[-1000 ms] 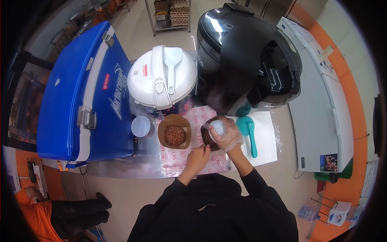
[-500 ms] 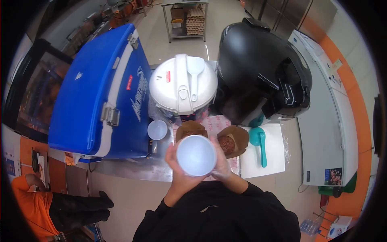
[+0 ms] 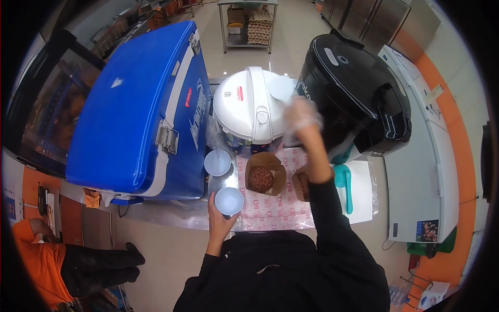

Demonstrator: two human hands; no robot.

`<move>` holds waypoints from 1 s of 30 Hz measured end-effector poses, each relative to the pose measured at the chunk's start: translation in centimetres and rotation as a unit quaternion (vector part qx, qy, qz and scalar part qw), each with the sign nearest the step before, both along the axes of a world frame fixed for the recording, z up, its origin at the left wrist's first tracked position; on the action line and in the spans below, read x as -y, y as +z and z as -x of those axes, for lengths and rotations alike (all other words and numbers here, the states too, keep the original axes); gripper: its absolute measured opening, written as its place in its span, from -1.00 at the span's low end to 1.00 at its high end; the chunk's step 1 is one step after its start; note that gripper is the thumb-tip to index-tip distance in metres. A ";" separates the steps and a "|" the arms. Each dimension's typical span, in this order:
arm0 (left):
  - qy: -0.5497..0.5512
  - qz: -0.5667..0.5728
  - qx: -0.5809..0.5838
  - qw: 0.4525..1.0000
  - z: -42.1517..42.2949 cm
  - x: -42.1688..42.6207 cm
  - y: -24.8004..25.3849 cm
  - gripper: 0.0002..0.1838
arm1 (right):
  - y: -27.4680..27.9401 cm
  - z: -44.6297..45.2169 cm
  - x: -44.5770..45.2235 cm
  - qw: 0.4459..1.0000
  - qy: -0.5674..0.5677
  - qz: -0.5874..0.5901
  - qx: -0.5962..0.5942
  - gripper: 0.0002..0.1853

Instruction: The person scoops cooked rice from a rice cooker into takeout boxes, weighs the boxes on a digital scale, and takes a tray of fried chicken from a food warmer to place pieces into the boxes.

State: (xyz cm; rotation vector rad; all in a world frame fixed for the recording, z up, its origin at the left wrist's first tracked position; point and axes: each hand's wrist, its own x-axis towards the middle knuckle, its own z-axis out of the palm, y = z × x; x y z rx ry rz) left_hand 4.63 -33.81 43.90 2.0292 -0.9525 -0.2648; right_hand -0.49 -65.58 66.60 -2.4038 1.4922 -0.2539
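My left hand is wrapped round a small pale bowl at the front edge of the table. In a clear plastic glove, my right hand reaches over the white rice cooker and grips a pale rice paddle; motion smears both. A second pale bowl stands just beyond the held one. Reddish-brown rice lies in an open brown paper box. Another paper box with similar food is partly hidden by my right sleeve.
A blue cooler box stands on the left, and a black lidded cooker on the right. Beside it, a teal scoop lies on white paper. Pink printed paper covers the table's middle. At far left is a person in orange.
My right hand has let go of the bowl, moved up to the rice cooker and taken hold of the paddle. My left hand has carried the bowl left.
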 end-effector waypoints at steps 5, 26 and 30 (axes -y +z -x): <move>-0.047 -0.034 0.052 0.997 -0.2 1.3 5.9 0.22 | 4.4 11.4 -6.4 0.981 0.159 0.025 0.111 -0.78; -0.056 0.157 -0.015 0.986 5.1 10.6 0.6 0.24 | -7.0 3.6 -9.9 0.907 0.316 0.028 -0.275 -0.82; -0.050 0.129 0.031 0.990 6.2 9.5 0.0 0.10 | -10.0 3.8 -9.7 0.881 0.350 0.026 -0.316 -0.83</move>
